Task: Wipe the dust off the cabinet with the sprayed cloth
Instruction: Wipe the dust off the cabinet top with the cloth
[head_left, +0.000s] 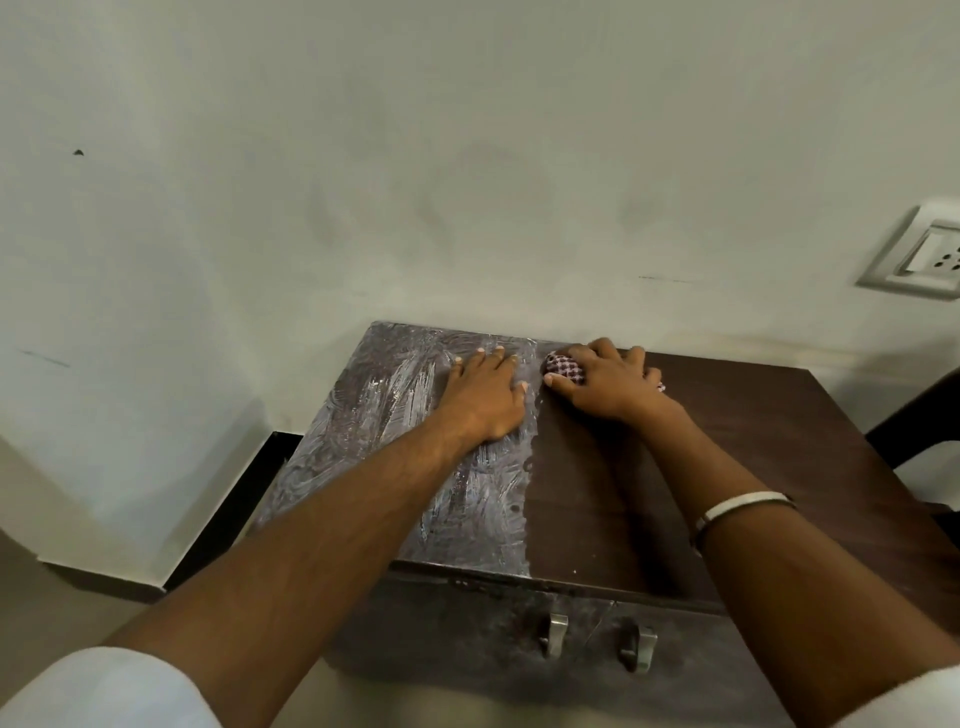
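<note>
The cabinet (727, 467) stands against the wall, its top split in two: the half left of the cloth is grey with streaked dust, the half right of it is dark and clean. The checked cloth (563, 366) sits bunched at the cabinet's back edge, right on that boundary, with the right hand (605, 382) curled over it and gripping it. The left hand (485, 397) lies flat with straight fingers on the dusty half, just left of the cloth.

The main risk is that flat palm: it will likely pick up dust and smear it, or leave a print once lifted. A small wad of cloth may also push dust into ridges rather than lift it, leaving streaks, or sweep it over the cabinet's front edge onto the doors and handles (553, 631).
</note>
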